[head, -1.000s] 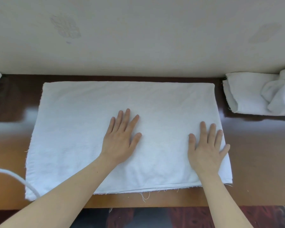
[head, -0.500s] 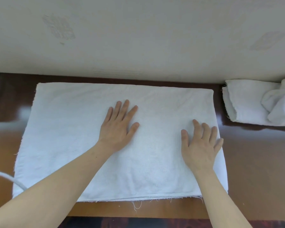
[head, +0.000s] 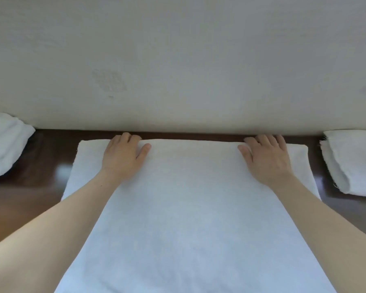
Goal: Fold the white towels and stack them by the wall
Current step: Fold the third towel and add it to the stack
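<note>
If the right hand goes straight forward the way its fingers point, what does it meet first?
Most likely the wall: the right hand grips the far edge of the towel, and only a narrow strip of table lies between. Depth is unclear.

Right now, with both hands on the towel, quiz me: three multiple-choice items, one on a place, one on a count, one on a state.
1. Where on the spread towel are the left hand and the right hand?
A. at its near edge
B. at its far edge, by the wall
C. off it entirely

2. How many other white towels lie on the table?
A. none
B. one
C. two

3. How does the spread towel lie?
A. rolled into a tube
B. flat on the table
C. draped over one arm

Answers:
1 B: the fingers of both hands curl over the far edge.
2 C: a bunched towel lies at the left and a folded towel at the right.
3 B: it lies smooth between the two arms.
</note>
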Tool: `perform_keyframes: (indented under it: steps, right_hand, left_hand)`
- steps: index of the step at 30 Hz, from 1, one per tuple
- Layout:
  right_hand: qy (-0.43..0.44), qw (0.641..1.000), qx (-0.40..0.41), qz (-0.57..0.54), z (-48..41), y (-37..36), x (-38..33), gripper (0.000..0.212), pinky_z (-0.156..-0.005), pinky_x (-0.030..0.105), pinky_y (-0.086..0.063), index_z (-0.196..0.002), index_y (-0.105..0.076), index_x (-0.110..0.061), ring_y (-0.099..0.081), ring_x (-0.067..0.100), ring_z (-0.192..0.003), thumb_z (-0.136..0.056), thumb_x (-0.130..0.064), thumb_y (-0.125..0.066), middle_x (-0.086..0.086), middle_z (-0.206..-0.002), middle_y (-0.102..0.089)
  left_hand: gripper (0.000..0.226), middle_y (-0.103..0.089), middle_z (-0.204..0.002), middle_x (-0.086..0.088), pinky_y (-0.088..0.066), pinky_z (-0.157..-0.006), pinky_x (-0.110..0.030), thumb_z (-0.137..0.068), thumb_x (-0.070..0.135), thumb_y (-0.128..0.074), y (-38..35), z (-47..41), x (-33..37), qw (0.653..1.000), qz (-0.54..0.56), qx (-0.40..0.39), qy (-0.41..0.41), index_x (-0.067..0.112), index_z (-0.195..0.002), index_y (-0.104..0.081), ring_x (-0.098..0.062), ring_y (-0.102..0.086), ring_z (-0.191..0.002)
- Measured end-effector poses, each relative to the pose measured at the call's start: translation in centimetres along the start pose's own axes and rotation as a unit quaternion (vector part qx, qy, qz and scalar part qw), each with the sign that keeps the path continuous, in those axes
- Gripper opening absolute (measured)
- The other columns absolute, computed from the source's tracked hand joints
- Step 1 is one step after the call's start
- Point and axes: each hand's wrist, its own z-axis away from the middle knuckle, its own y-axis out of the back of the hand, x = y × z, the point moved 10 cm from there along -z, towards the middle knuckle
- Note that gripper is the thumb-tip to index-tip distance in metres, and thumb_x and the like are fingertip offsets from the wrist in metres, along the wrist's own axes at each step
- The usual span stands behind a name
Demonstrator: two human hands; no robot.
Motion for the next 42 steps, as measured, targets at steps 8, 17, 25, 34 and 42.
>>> perform_keyframes:
  steps: [8,17,25,34,42]
  right_hand:
    - [-0.015,1.0,0.024,0.003,0.6,1.1,-2.2,0.056,-0.074,0.044,-0.042,-0.075,-0.051,-0.011,-0.059,0.037,-0.071,-0.099,-0.052,-0.02,0.013,-0.072,-0.06]
    - [-0.041,0.995,0.069,0.059,4.9,10.9,-2.8,0.078,-0.047,0.027,-0.022,-0.057,-0.045,-0.013,-0.049,0.03,-0.047,-0.094,-0.066,-0.001,0.002,-0.047,-0.047]
    - [-0.068,0.987,0.095,0.113,3.5,21.6,-6.9,0.086,-0.056,0.031,-0.029,-0.061,-0.056,-0.018,-0.05,0.028,-0.067,-0.086,-0.069,0.009,0.004,-0.064,-0.059]
    - [0.014,0.904,0.423,0.062,9.7,37.9,-12.7,0.07,-0.051,0.028,-0.023,-0.054,-0.043,-0.011,-0.043,0.03,-0.046,-0.105,-0.05,-0.014,0.009,-0.05,-0.04]
    - [0.026,0.976,0.213,0.034,20.0,15.8,-14.8,0.078,-0.053,0.039,-0.036,-0.053,-0.051,-0.008,-0.048,0.034,-0.049,-0.104,-0.05,-0.01,0.015,-0.052,-0.051]
  left_hand:
    - [0.069,-0.048,-0.064,0.002,-0.032,-0.058,-0.032,-0.089,0.067,-0.004,2.4,0.4,-0.6,0.998,-0.04,0.003,-0.055,0.018,-0.061,-0.044,-0.028,-0.053,-0.07]
    - [0.091,-0.051,-0.052,0.004,-0.032,-0.053,-0.029,-0.075,0.082,0.012,7.2,2.6,-6.0,0.996,-0.035,0.021,-0.083,0.017,-0.055,-0.049,-0.026,-0.054,-0.057]
    - [0.105,-0.053,-0.061,0.003,-0.021,-0.05,-0.03,-0.065,0.086,0.027,21.3,1.4,-7.3,0.978,-0.02,0.134,-0.161,0.015,-0.06,-0.051,-0.027,-0.055,-0.066]
    - [0.077,-0.03,-0.043,0.003,-0.015,-0.056,-0.017,-0.095,0.071,-0.004,37.6,11.3,-10.9,0.909,0.017,0.383,-0.163,0.015,-0.048,-0.03,-0.018,-0.022,-0.035]
    - [0.083,-0.049,-0.05,-0.002,-0.02,-0.05,-0.024,-0.096,0.07,-0.006,16.2,22.1,-13.6,0.967,-0.033,0.218,-0.123,0.014,-0.05,-0.046,-0.026,-0.047,-0.044]
